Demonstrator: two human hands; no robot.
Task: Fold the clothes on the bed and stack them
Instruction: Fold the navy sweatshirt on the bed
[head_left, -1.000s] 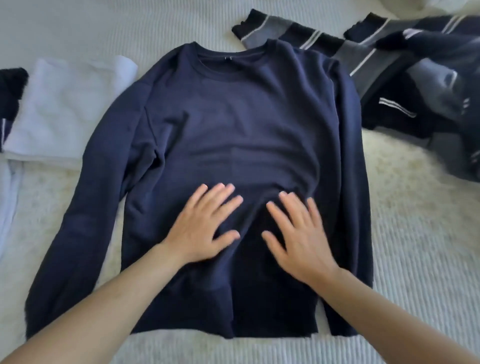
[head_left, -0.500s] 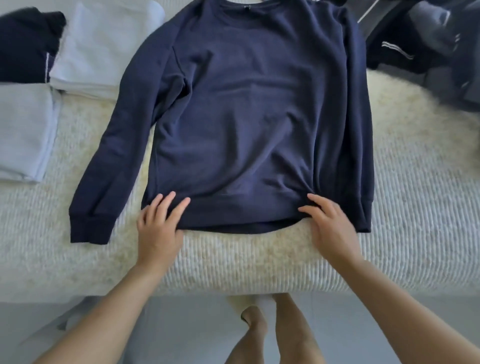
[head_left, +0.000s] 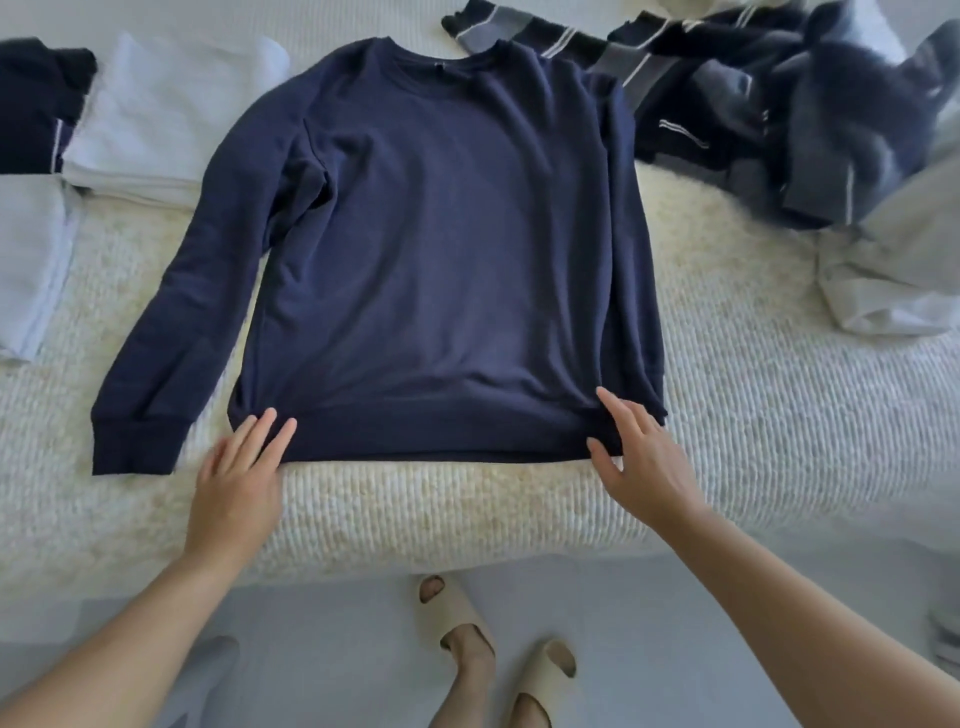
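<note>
You have the navy long-sleeved cotton sweatshirt (head_left: 447, 249) spread flat, front up, on the cream ribbed bed cover (head_left: 753, 441), its neckline pointing away from you and its hem running along the near edge of the bed. Your left hand (head_left: 236, 483) lies flat at the sweatshirt's near-left hem corner, fingers straight and close together, the fingertips (head_left: 270, 421) just on the hem band, gripping nothing. Your right hand (head_left: 644, 457) is spread wide at the near-right hem corner, fingers reaching onto the hem and thumb out along its lower edge; it holds nothing either. The sweatshirt's sleeve on your left angles out and down, its cuff lying just left of your left hand; the other sleeve lies straight along the body's right side.

To the left of the sweatshirt sit folded clothes: a white folded garment (head_left: 156, 119) beside the shoulder, a dark navy folded piece (head_left: 36, 98) beyond it, and a pale blue folded piece (head_left: 28, 260) nearer you. To the right of the sweatshirt's collar lies a crumpled navy-and-grey striped garment (head_left: 779, 98), with a rumpled pale grey cloth (head_left: 893, 260) below it. Beneath the hem, past the bed edge, your feet wear beige slide sandals (head_left: 457, 618).
</note>
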